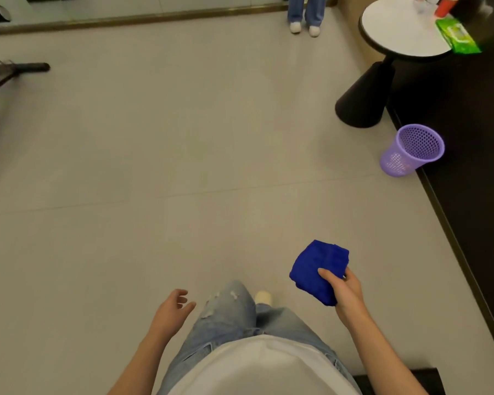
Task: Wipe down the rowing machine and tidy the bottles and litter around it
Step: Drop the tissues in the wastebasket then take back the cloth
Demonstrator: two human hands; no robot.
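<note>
Right hand (344, 292) grips a folded, bright blue cloth (318, 269) with a nubby texture above the pale floor (154, 166), left hand (173, 307) loose and empty beside the thigh.

**Head cam, tilted steeply down and a bit forward**

It sits up at the wearer's head, so the bottom of the frame is their own white shirt (263, 366) and jeans (228, 317). The left hand (172, 308) and the right hand (345, 292), gripping a blue cloth (317, 266), are closest to the lens. It's wide-angle, so the pale floor (154, 166) fills the whole middle. The far stuff is up top: a round table (397, 32) and a purple basket (394, 162) off to the right, and someone's legs (295, 10) by the wall.
</note>
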